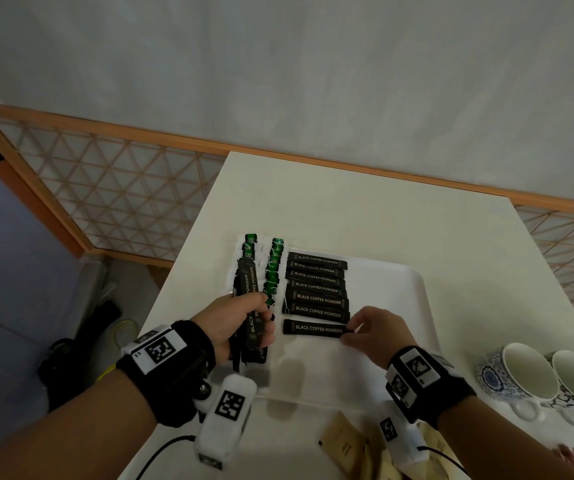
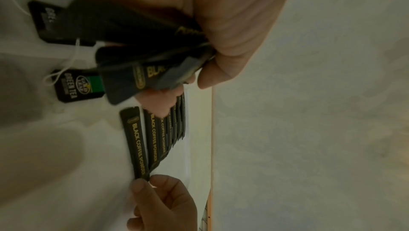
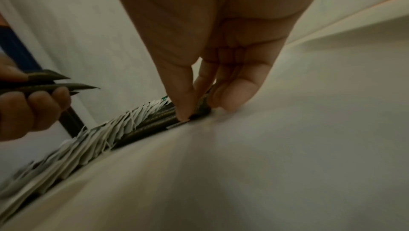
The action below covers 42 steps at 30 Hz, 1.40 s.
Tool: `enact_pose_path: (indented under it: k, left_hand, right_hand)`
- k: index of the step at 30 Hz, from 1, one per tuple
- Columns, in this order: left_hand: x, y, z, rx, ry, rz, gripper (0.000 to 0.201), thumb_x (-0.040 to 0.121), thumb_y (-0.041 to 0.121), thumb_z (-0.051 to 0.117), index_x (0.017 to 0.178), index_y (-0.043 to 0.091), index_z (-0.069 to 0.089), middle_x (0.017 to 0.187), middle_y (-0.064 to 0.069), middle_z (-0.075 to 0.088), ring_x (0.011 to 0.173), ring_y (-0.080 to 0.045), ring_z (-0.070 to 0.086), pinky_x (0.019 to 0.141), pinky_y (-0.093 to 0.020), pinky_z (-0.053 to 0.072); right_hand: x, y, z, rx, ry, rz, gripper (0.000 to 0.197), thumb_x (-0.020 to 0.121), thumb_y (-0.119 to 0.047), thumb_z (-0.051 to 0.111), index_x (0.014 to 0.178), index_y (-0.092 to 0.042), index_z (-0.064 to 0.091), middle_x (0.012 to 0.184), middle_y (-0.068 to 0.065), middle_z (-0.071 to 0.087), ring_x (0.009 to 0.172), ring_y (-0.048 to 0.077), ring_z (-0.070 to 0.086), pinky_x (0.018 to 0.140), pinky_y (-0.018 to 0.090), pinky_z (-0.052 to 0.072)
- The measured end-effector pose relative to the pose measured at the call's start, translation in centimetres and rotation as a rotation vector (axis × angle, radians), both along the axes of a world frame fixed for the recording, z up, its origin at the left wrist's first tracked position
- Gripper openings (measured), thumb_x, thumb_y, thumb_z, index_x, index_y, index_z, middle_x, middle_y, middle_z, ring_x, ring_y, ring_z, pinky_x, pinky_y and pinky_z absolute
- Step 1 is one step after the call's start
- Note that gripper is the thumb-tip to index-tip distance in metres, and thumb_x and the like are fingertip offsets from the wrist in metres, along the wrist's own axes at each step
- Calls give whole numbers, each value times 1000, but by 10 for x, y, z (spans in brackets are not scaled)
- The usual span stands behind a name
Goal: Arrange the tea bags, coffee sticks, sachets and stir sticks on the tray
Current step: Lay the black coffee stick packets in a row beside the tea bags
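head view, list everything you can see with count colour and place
tray: one, white, on the table
table: one, white, against the lattice rail
coffee sticks in a column: seven, black, lying on the tray; the nearest sits slightly apart
coffee sticks in hand: several, black, exact count unclear
tea bags: two columns, white with green and black tags, left part of the tray
cups: two in view, white with blue pattern, right of the tray
sachets: brown and pale, count unclear, near table edge
left hand: grips the bundle
right hand: pinches the nearest stick's end
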State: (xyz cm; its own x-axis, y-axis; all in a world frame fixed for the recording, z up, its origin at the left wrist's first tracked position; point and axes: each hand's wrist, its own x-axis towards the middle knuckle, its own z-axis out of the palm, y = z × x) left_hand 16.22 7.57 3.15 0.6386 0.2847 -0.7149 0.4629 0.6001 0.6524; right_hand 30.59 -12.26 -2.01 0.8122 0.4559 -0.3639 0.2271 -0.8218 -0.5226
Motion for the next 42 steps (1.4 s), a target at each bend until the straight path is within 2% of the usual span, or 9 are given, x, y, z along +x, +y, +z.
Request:
enact_pose_path:
  k: [2,5,15,17,19,21,26,37,42]
  left_hand:
    - [0,1,-1,2,12,-8,4,88,4,54,86,4,57,65,-10,59,61,-22,58,56,-31,55]
    - [0,2,-1,0,12,-4,4,88,4,54,86,4,57,65,-9,59,60,-22,58,54,-29,56]
    - [1,0,-1,-29,-2,-6,3,89,8,53,88,7,56,68,-7,58,63,-21,59,53,-30,57]
    - [1,1,-1,-34,-3,-6,4,90,8,53,88,7,56,68,-7,58,63,-21,59,54,-30,57]
    - [1,2,-1,-32,-3,-6,4,90,8,53,87,7,57,67,-7,58,63,-21,59,55,-30,57]
    - [1,2,-2,-30,-4,-2,4,89,8,53,87,7,57,67,-7,58,63,-21,59,55,-30,57]
    - [3,1,-2,-23,-9,-15,3,90,8,53,89,7,56,69,-8,58,65,-22,59,53,-30,56]
    - [3,2,-5,-56,-26,-8,4,89,7,53,91,7,56,71,-9,57,66,-22,59,54,-31,55]
    - [1,3,-10,-40,-70,-55,18,90,3,54,105,6,63,74,-10,60,70,-23,63,60,-36,57]
  right_hand:
    - [-2,4,2,-23,-2,67,20,71,-26,76,70,-33,58,71,-12,60,74,9,58,62,17,40]
    - [-4,11,4,-27,8,101,19,74,-24,75,70,-34,59,71,-16,57,79,10,58,70,17,41]
    - [-4,22,5,-36,-21,155,25,76,-28,74,64,-37,54,70,-19,54,80,8,55,73,18,40]
    - [-3,20,5,-9,-32,123,21,76,-25,72,67,-34,55,72,-16,57,79,9,56,69,18,40]
    - [0,16,4,73,-50,6,15,78,-18,68,79,-27,56,77,-7,63,76,10,57,60,16,38]
    - [4,13,1,125,-40,-100,20,81,-11,61,93,-22,49,84,-2,63,72,5,53,54,15,34]
    - [6,14,-8,163,45,-180,32,84,-3,51,108,-20,41,89,0,61,73,8,53,54,20,39]
    - [9,17,-15,220,95,-239,39,82,2,51,114,-19,44,85,1,65,75,12,58,57,23,42]
    - [6,15,-6,279,28,-209,30,84,-6,56,108,-22,48,83,-2,64,74,16,60,59,24,43]
